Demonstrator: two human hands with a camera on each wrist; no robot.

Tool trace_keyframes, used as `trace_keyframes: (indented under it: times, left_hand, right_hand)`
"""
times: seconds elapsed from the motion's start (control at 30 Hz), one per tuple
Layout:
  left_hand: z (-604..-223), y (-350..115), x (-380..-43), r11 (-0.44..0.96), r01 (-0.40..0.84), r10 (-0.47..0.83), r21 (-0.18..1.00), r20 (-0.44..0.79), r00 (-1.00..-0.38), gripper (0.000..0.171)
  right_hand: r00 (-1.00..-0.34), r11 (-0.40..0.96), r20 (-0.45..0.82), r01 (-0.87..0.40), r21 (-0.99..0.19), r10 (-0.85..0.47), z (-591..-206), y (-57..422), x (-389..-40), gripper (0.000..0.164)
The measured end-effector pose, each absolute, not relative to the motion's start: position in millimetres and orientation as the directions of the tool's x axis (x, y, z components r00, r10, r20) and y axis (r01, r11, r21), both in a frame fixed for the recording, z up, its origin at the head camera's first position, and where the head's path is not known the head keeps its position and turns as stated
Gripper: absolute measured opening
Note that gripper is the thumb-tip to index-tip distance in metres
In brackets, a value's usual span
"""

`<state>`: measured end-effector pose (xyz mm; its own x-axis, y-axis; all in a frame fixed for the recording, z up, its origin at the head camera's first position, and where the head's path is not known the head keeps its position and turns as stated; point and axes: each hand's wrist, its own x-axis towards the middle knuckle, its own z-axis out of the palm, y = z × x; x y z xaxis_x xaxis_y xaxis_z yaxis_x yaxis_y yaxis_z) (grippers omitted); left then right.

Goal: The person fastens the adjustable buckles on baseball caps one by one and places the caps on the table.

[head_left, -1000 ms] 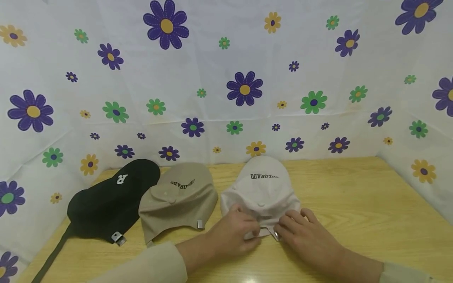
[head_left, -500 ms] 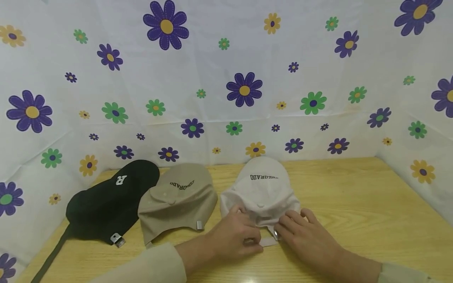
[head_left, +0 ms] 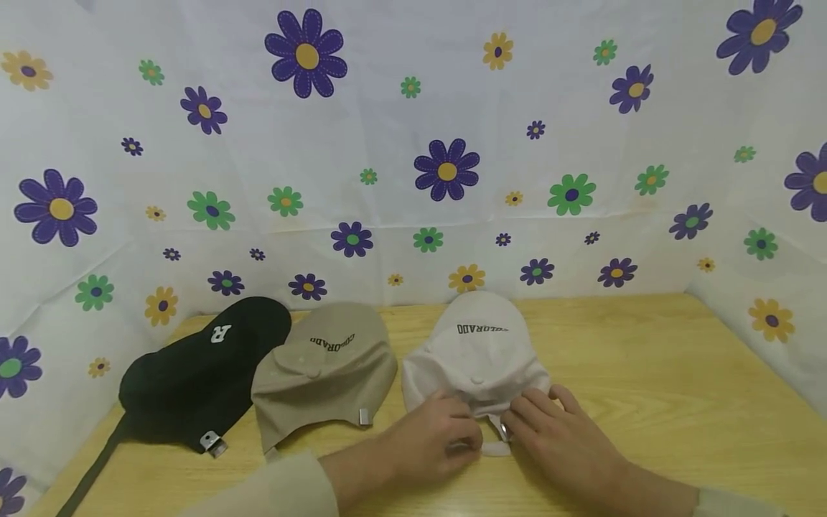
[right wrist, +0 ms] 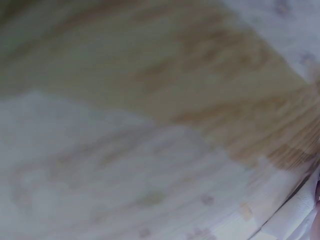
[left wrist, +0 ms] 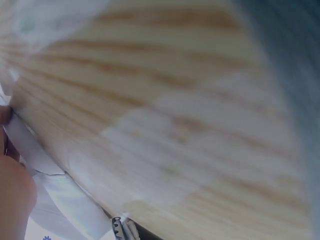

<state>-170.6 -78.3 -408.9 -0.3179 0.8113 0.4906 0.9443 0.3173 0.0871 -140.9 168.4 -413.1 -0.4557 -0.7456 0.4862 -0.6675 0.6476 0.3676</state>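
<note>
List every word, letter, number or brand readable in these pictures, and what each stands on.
"R": on the black cap.
"COLORADO": on the beige cap, upside down in the head view.
"COLORADO": on the white cap, also upside down there.
Any marking on the black cap's buckle is too small to read.

Flowered cloth (head_left: pixel 375 129) behind wooden table (head_left: pixel 652 373)

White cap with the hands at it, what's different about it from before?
The strap of the white cap moved towards the person, and the left hand shifted slightly that way too. Neither hand clearly let go. The right hand, black cap and tan cap stayed put.
</note>
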Motion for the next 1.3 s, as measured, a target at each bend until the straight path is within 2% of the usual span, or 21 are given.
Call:
trace_keyframes:
  times: [0.17, 0.23, 0.4, 0.47, 0.53, 0.7, 0.83, 0.93, 1.03, 1.2, 1.3]
  left_hand:
    - [-410.7, -79.1, -168.2, 0.290, 0.945, 0.802, 0.149, 0.501, -0.325, 0.008]
    - [-410.3, -79.2, -166.5, 0.308, 0.932, 0.791, 0.192, 0.492, -0.363, 0.009]
    - [-408.1, -78.6, -162.3, 0.377, 0.836, 0.708, 0.398, 0.458, -0.537, 0.012]
    - [-407.9, -79.1, -162.7, 0.376, 0.809, 0.679, 0.452, 0.460, -0.572, 0.012]
    - [-408.5, -79.8, -164.5, 0.370, 0.814, 0.673, 0.447, 0.475, -0.567, 0.010]
    - [-409.6, -80.3, -167.6, 0.389, 0.857, 0.701, 0.337, 0.496, -0.513, 0.012]
    - [-409.6, -79.4, -168.3, 0.406, 0.868, 0.715, 0.285, 0.493, -0.497, 0.011]
    - [-409.3, -79.3, -169.7, 0.395, 0.887, 0.718, 0.240, 0.521, -0.461, 0.018]
    - [-408.5, -79.0, -172.0, 0.364, 0.918, 0.722, 0.156, 0.576, -0.384, 0.024]
    - [-407.1, -76.6, -175.5, 0.304, 0.953, 0.724, -0.005, 0.651, -0.228, 0.022]
    - [-406.7, -74.7, -176.4, 0.290, 0.956, 0.722, -0.052, 0.667, -0.183, 0.020]
  right_hand:
    - [-0.462, 0.655, 0.494, -0.669, 0.350, -0.736, -415.1, 167.0, -139.1, 0.034]
    - [-0.471, 0.661, 0.494, -0.668, 0.341, -0.731, -415.9, 166.9, -138.4, 0.034]
    - [-0.490, 0.680, 0.502, -0.660, 0.319, -0.712, -416.7, 167.3, -138.6, 0.036]
    - [-0.491, 0.685, 0.510, -0.657, 0.316, -0.706, -415.9, 166.9, -139.4, 0.037]
    - [-0.487, 0.687, 0.517, -0.654, 0.318, -0.703, -415.2, 166.4, -140.2, 0.037]
    - [-0.492, 0.689, 0.514, -0.651, 0.319, -0.703, -414.8, 166.8, -141.2, 0.039]
    - [-0.503, 0.693, 0.505, -0.647, 0.317, -0.701, -415.0, 168.7, -141.2, 0.041]
    - [-0.508, 0.697, 0.506, -0.645, 0.314, -0.698, -414.2, 169.6, -141.7, 0.042]
    - [-0.503, 0.697, 0.512, -0.644, 0.316, -0.696, -413.0, 169.6, -142.4, 0.042]
    - [-0.502, 0.696, 0.512, -0.646, 0.313, -0.697, -411.2, 169.8, -141.9, 0.042]
    - [-0.510, 0.698, 0.509, -0.649, 0.301, -0.694, -410.3, 170.5, -141.0, 0.042]
